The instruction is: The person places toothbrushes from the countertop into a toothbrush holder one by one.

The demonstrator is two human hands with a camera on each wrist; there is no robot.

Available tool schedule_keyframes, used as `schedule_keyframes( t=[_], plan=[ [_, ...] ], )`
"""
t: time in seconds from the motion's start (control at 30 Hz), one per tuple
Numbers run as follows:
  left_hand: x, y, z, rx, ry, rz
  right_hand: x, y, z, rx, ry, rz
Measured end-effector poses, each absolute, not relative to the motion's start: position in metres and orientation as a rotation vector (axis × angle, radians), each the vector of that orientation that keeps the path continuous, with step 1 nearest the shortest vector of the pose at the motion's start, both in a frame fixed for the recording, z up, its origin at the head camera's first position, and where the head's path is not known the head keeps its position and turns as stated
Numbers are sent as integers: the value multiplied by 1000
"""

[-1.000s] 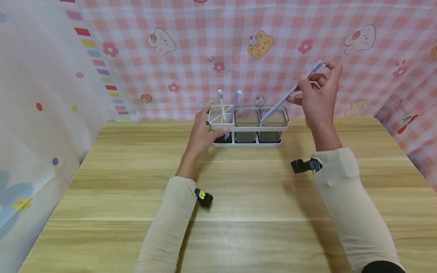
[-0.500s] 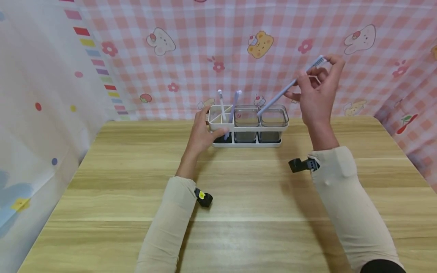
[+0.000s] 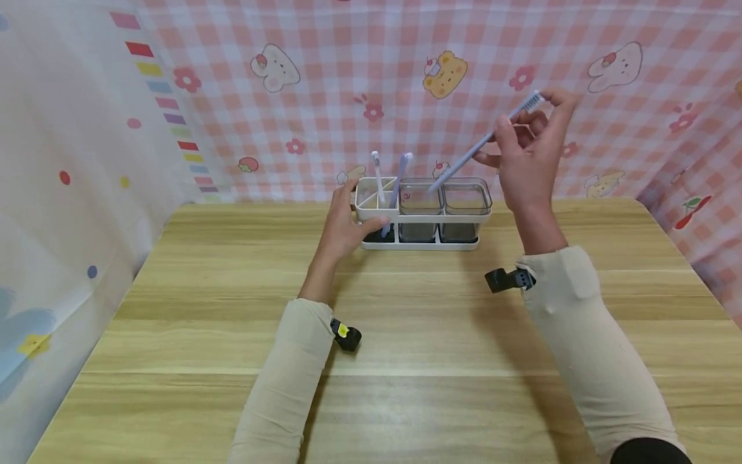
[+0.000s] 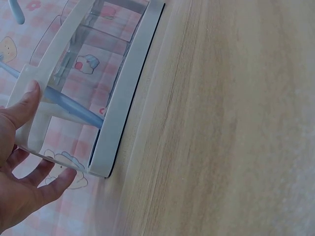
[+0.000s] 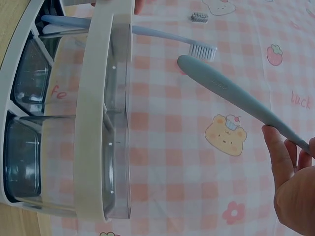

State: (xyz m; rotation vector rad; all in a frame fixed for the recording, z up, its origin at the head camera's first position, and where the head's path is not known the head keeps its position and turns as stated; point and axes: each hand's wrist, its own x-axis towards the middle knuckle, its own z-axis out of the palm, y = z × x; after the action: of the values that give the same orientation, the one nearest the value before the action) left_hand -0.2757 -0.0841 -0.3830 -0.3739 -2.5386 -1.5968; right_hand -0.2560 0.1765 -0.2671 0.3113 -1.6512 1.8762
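My left hand (image 3: 342, 225) grips the left end of a white toothbrush holder (image 3: 423, 220), thumb on its front. Two toothbrushes stand in its divided left section: a white toothbrush (image 3: 379, 177) and a purple-blue toothbrush (image 3: 401, 174). Up and to the right, my right hand (image 3: 529, 171) pinches a third toothbrush, a blue one (image 3: 471, 154), near its bristled head. That brush slants down leftward, its handle end above the two clear cups (image 3: 467, 205). In the right wrist view the held toothbrush (image 5: 231, 93) hangs apart from the holder, handle end toward the standing brushes.
The holder stands at the back of a wooden table (image 3: 406, 335), close to a pink checked cloth (image 3: 324, 103) hanging behind. A pale curtain (image 3: 58, 225) hangs at the left.
My right hand has moved left and slightly up with the toothbrush, bringing its handle end from the right cup toward the middle cup. My left hand has stayed on the holder.
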Motion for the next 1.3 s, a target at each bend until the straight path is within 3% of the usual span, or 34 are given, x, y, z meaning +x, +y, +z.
schedule_keyframes(
  t=[1.3],
  plan=[
    [-277,-84,-385,-362,-2555,-1541,-257,133,-285,459,-1776,1789]
  ],
)
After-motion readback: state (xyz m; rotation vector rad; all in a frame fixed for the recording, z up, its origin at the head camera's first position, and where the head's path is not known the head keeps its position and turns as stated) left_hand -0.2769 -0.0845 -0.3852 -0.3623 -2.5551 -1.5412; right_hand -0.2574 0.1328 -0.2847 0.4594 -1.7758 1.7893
